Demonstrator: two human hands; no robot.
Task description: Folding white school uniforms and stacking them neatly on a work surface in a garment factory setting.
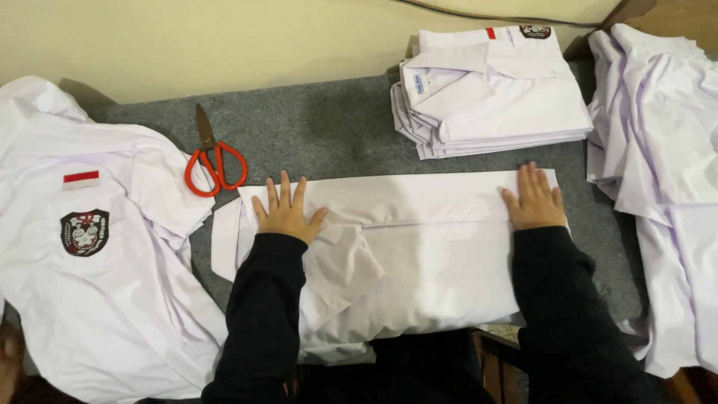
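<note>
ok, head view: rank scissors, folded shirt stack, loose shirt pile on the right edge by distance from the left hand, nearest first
From the left hand:
1. Scissors, orange handles, just up and left of it.
2. Folded shirt stack, far side of the table, to the right.
3. Loose shirt pile, at the right edge.

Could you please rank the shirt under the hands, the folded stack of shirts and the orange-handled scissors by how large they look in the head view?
1. Shirt under the hands, largest.
2. Folded stack of shirts, though it lies farther from the camera.
3. Scissors, clearly smallest.
</note>
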